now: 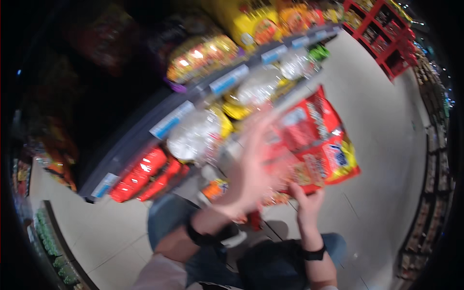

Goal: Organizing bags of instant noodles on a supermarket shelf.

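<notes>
A red and yellow snack bag (317, 137) with printed writing hangs over the floor in front of me, tilted. My right hand (309, 203) grips its lower edge, thumb on the front. My left hand (250, 166) is blurred; its fingers look spread over the bag's left side, and whether they touch it is unclear. Just left of that hand, a clear-wrapped white package (195, 136) sits on the lower shelf. Below the hands, an orange packet (214, 189) is partly covered by my left wrist.
A dark shelf edge (134, 123) with price labels runs diagonally on the left, above red packages (139, 175). Yellow bags (253, 25) stand on the shelf above. A red display rack (380, 36) rises at the upper right, and more shelving (427, 210) lines the right side.
</notes>
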The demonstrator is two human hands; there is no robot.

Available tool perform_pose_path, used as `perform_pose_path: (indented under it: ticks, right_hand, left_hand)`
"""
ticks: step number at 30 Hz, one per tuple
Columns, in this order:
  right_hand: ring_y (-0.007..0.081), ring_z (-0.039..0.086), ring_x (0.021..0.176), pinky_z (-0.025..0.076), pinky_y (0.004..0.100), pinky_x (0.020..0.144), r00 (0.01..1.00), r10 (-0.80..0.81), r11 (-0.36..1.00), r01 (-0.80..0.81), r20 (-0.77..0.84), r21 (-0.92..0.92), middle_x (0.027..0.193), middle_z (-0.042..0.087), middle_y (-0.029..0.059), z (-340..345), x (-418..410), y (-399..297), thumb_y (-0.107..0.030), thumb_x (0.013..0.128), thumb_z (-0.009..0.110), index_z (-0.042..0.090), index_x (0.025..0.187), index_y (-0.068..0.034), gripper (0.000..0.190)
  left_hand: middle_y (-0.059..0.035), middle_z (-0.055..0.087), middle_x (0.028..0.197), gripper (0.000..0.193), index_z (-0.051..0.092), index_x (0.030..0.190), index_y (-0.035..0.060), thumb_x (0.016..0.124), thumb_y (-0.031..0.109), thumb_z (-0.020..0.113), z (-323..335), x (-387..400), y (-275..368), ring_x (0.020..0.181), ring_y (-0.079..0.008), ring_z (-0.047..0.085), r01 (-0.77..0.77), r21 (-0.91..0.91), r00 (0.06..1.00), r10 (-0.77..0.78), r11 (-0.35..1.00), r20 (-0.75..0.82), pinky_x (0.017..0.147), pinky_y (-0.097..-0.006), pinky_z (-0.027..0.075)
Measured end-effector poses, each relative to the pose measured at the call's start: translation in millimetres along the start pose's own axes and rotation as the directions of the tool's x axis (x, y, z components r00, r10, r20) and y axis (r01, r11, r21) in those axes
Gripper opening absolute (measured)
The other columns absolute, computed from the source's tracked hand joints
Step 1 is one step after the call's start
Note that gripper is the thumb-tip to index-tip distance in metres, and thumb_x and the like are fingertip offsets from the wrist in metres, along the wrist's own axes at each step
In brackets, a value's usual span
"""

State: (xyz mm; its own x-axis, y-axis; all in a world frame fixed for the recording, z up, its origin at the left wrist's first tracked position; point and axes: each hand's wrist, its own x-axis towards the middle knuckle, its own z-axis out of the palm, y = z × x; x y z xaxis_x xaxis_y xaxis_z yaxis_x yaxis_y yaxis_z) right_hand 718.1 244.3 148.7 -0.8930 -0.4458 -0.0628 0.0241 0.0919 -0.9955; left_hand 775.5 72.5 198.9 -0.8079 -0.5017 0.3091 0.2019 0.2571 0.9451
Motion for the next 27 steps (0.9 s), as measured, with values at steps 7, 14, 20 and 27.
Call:
perform_pose_path:
  ticks: [7, 14, 20, 27]
  right_hand:
    - [0.0303, 0.044, 0.115, 0.039, 0.04, 0.09, 0.82, -0.538, 0.703, 0.565, 0.198, -0.431, 0.13, 0.037, 0.0224, 20, -16, -14, -0.01, 0.069, 0.067, 0.041, 0.123, 0.001, 0.061]
    - [0.0382, 0.041, 0.115, 0.032, 0.0444, 0.096, 0.661, -0.659, 0.578, 0.75, 0.358, -0.321, 0.127, 0.039, 0.0237, 8, -18, -42, -0.003, 0.068, 0.061, 0.043, 0.122, -0.005, 0.058]
    - [0.035, 0.045, 0.107, 0.038, 0.041, 0.089, 0.8, -0.577, 0.733, 0.597, 0.167, -0.327, 0.123, 0.043, 0.0227, -8, 2, -49, 0.003, 0.069, 0.058, 0.048, 0.114, -0.001, 0.047]
    - [0.0314, 0.047, 0.106, 0.04, 0.0369, 0.086, 0.759, -0.597, 0.703, 0.651, 0.261, -0.286, 0.12, 0.045, 0.0198, 3, -4, -56, 0.004, 0.071, 0.056, 0.052, 0.113, -0.002, 0.043]
  left_hand:
    - [-0.0181, 0.017, 0.142, 0.09, 0.01, 0.139, 0.0016, 0.072, 0.01, 0.069, 41, -17, 25, 0.131, -0.0261, 0.024, 0.117, -0.525, 0.992, -0.079, 0.843, 0.094, 0.102, -0.0365, 0.029]
    - [-0.0106, 0.055, 0.111, 0.045, 0.041, 0.12, 0.0016, 0.079, 0.016, 0.053, -85, -27, 59, 0.101, -0.0227, 0.056, -0.071, -0.421, 0.825, -0.184, 0.904, -0.534, 0.086, -0.0375, 0.047]
    - [-0.0103, 0.056, 0.108, 0.032, 0.047, 0.115, 0.0043, 0.088, 0.022, 0.05, -245, 37, 64, 0.099, -0.0221, 0.056, -0.214, -0.381, 0.794, -0.067, 0.9, -0.605, 0.083, -0.0351, 0.048]
    - [-0.0105, 0.055, 0.108, 0.041, 0.043, 0.12, 0.0038, 0.084, 0.017, 0.059, -350, 127, -3, 0.095, -0.0231, 0.058, -0.249, -0.227, 0.767, 0.049, 0.941, -0.639, 0.079, -0.0336, 0.05]
